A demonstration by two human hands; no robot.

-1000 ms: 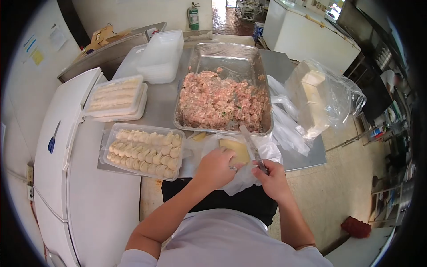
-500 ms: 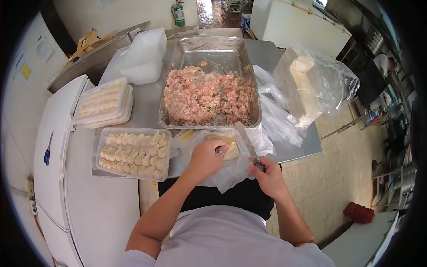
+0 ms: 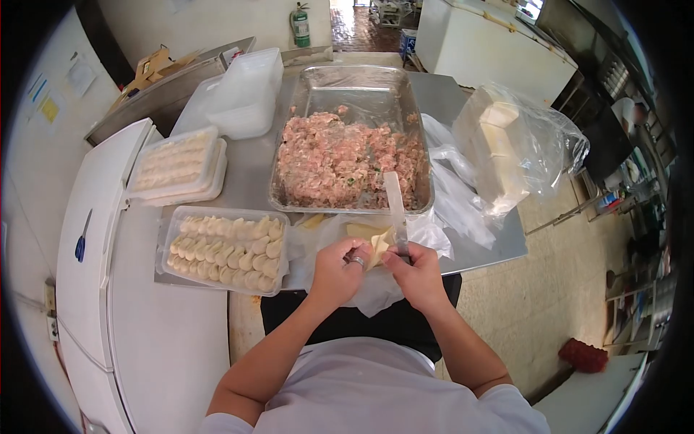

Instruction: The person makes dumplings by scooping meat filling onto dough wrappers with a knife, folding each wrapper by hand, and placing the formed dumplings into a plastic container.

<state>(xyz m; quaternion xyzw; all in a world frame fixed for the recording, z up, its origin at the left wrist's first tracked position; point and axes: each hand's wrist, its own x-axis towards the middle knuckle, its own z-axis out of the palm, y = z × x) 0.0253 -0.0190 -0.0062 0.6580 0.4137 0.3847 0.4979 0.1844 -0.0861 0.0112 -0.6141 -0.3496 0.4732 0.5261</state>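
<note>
Wrapper point(image 3: 379, 244) is being folded between both hands at the table's point(image 3: 499, 249) near edge, apparently unfinished. Left hand point(image 3: 337, 273) is curling tight, pinching it; right hand point(image 3: 418, 275) is gripping a spatula point(image 3: 395, 199), thumb meeting the wrapper. Dumplings point(image 3: 225, 249) are filling most of a tray point(image 3: 217, 284) at the near-left corner, looking done. Much meat filling point(image 3: 325, 160) is remaining in the pan point(image 3: 350, 77); pale blocks point(image 3: 499, 145), probably wrappers, are waiting along the right edge.
</note>
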